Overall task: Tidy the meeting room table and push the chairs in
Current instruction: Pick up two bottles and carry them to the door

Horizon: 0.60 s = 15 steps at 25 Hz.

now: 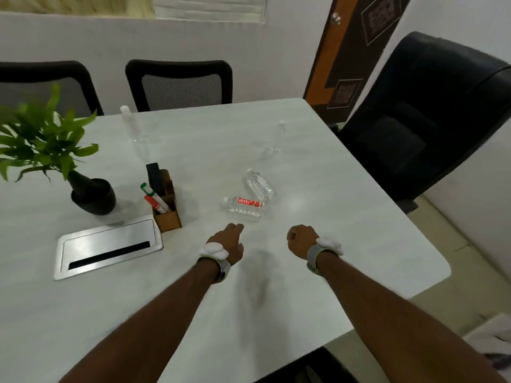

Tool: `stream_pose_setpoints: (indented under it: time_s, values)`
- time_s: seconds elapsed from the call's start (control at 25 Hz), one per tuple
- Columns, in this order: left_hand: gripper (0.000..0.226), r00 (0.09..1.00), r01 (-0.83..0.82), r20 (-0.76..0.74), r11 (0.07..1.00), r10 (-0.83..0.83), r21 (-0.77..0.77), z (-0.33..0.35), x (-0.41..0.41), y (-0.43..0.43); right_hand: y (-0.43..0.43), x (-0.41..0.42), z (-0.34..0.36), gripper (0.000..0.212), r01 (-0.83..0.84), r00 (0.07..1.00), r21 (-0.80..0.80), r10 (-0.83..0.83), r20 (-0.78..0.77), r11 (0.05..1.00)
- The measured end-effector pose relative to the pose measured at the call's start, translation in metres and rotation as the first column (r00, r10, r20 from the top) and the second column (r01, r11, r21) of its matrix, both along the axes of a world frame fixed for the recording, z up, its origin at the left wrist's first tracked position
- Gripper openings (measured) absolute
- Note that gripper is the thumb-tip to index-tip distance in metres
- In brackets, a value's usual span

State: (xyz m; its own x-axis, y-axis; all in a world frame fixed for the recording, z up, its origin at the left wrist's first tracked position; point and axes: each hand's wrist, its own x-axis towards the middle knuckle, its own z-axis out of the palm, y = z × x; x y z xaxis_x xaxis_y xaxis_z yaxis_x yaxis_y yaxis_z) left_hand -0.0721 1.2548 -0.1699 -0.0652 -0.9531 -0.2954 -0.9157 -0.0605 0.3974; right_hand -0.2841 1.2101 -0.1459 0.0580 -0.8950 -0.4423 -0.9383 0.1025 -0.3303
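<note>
White meeting table [304,272] carries four loose bottles: the red-labelled bottle [244,206] and clear bottle [259,184] lie just beyond the left hand [228,241], two more stand well past them. Left hand loosely open, right hand [301,240] curled shut, both empty. Judged barely begun: the black armchair [423,117] beyond the right hand stands unpushed.

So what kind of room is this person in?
Most likely an office meeting room. A large white table has a metal cable hatch set into it, office chairs stand round it, and a wooden holder with marker pens sits near small water bottles.
</note>
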Motion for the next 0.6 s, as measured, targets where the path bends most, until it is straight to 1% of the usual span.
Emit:
stream_pose_setpoints:
  time_s: [0.08,0.12,0.2,0.24,0.32,0.44,0.52,0.56,0.6]
  values:
    - [0.055,0.996,-0.084,-0.024,0.996,0.084,0.013,-0.014,-0.009,-0.021,-0.037,0.007,-0.009,0.021,-0.021,0.999,-0.011,0.021,0.035,1.000]
    - [0.057,0.986,-0.160,-0.046,0.987,0.161,0.033,-0.022,-0.015,-0.035,-0.058,0.011,-0.015,0.019,-0.052,0.998,-0.027,0.053,0.045,0.998]
    - [0.059,0.938,-0.322,-0.117,0.945,0.327,0.062,-0.031,-0.023,-0.058,-0.096,0.025,-0.022,0.012,-0.094,0.993,-0.055,0.098,0.072,0.994]
    - [0.058,0.906,-0.392,-0.144,0.917,0.398,0.070,-0.034,-0.025,-0.070,-0.116,0.033,-0.026,0.011,-0.090,0.988,-0.066,0.097,0.116,0.994]
    - [0.058,0.847,-0.498,-0.167,0.864,0.504,0.077,-0.042,-0.031,-0.098,-0.161,0.045,-0.042,0.021,-0.097,0.975,-0.082,0.111,0.192,0.992]
    - [0.056,0.778,-0.583,-0.198,0.803,0.596,0.125,-0.049,-0.029,-0.128,-0.198,0.056,-0.057,0.038,-0.162,0.980,-0.114,0.174,0.097,0.980]
    - [0.052,0.706,-0.656,-0.208,0.736,0.677,0.168,-0.053,-0.036,-0.143,-0.209,0.059,-0.065,0.052,-0.190,0.974,-0.105,0.201,0.104,0.976]
    - [0.049,0.669,-0.695,-0.209,0.700,0.713,0.163,-0.053,-0.042,-0.148,-0.211,0.060,-0.069,0.057,-0.199,0.971,-0.089,0.209,0.117,0.976]
    - [0.046,0.635,-0.732,-0.208,0.666,0.744,0.146,-0.055,-0.048,-0.151,-0.212,0.060,-0.075,0.057,-0.202,0.970,-0.080,0.211,0.122,0.976]
